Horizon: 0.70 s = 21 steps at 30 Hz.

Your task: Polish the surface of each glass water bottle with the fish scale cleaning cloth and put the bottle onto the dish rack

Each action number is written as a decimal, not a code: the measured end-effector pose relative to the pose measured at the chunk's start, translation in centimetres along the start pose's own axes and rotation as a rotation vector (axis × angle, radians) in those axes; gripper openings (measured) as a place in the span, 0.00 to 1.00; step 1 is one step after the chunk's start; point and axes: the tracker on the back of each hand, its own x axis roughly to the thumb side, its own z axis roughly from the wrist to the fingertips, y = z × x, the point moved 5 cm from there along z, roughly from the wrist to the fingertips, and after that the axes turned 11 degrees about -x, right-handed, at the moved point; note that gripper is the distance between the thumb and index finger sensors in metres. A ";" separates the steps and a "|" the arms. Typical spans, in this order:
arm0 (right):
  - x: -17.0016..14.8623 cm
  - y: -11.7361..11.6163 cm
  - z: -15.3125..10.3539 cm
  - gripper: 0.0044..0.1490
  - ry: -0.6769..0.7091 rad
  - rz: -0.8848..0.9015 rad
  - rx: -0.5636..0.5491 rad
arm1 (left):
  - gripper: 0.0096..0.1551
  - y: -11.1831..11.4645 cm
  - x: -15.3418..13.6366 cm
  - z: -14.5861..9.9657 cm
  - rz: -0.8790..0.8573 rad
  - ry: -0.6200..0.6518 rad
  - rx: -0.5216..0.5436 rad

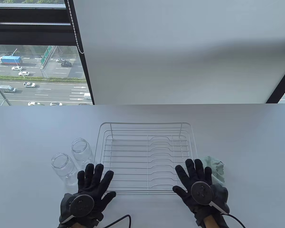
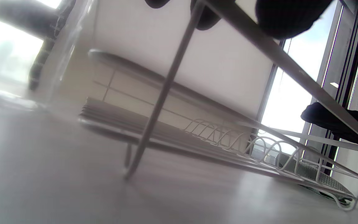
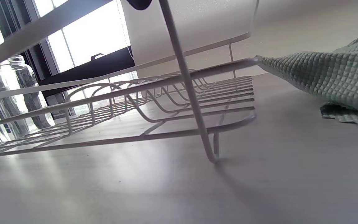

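At the left of the white table (image 1: 26,147), two glass water bottles stand upright with open mouths. The near bottle (image 1: 61,169) and the far bottle (image 1: 82,149) are close together, just beside the left edge of the dish rack (image 1: 146,156). Both remain off the rack, so polishing is judged not yet begun.

The left hand (image 1: 92,184) lies flat, fingers straight and spread, holding nothing. Its fingertips reach over the near-left corner of the rack, with the near bottle just beside its outer edge. This placement likely serves as a ready pose with a short reach to the bottles.

The white wire rack sits at the table centre on short legs, with a raised rail along its far side. It is empty, leaving its whole floor free to receive bottles from above.

The right hand (image 1: 197,182) is likewise flat and spread, gripping nothing, over the near-right corner of the rack.

The green fish scale cleaning cloth (image 1: 215,167) lies crumpled just beside the right edge of the rack, partly under the right hand's outer fingers, placed for immediate pickup.

Bare table extends beyond the rack on the far side and at both ends. The near table edge is out of view.
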 end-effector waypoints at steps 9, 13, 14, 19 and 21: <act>-0.1 -0.1 0.1 0.48 -0.010 0.009 0.007 | 0.45 0.1 0.0 0.1 -0.010 0.012 0.002; -2.4 2.2 0.2 0.47 -0.124 0.058 -0.153 | 0.46 -0.2 -0.1 -0.1 -0.010 0.013 0.010; -3.5 3.0 0.1 0.45 -0.172 0.056 -0.207 | 0.46 -0.3 -0.1 -0.1 -0.009 0.014 0.015; -9.8 5.3 -1.3 0.42 -0.411 -0.098 -0.322 | 0.46 -0.4 -0.1 -0.1 -0.013 0.019 0.022; -12.2 4.1 -1.5 0.44 -0.494 -0.127 -0.204 | 0.46 -0.4 0.0 -0.2 -0.015 0.026 0.027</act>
